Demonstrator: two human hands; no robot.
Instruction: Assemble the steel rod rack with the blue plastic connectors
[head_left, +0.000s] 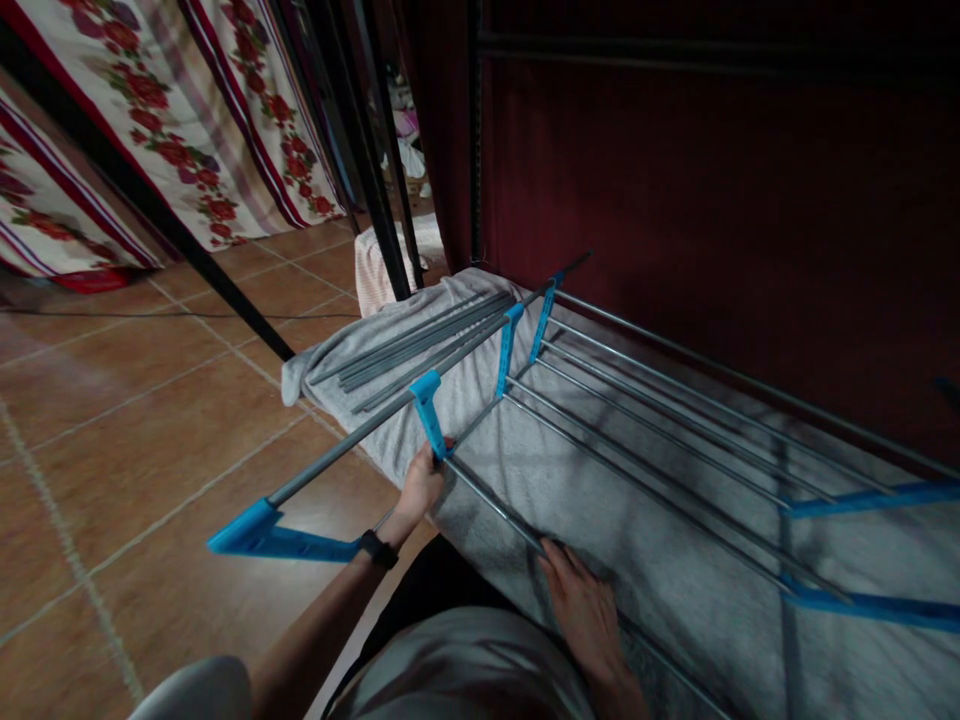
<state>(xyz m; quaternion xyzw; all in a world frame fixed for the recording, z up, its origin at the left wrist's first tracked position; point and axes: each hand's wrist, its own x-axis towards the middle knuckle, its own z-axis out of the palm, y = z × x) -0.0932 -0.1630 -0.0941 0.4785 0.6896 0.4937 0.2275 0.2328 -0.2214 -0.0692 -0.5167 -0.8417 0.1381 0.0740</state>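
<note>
Blue-and-grey rack is being held over grey blanket; blue bracket, lower end, is being gripped by closed left hand; metal tube is being clasped by curled right hand

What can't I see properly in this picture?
In head view:
Right hand: palm, hidden by its own back.
Silver metal rod: lower end, cut by bottom edge.
Long blue plastic brackets: outer ends, cut by right edge.
Pale clutter beyond black metal posts: too small, dim.
</note>
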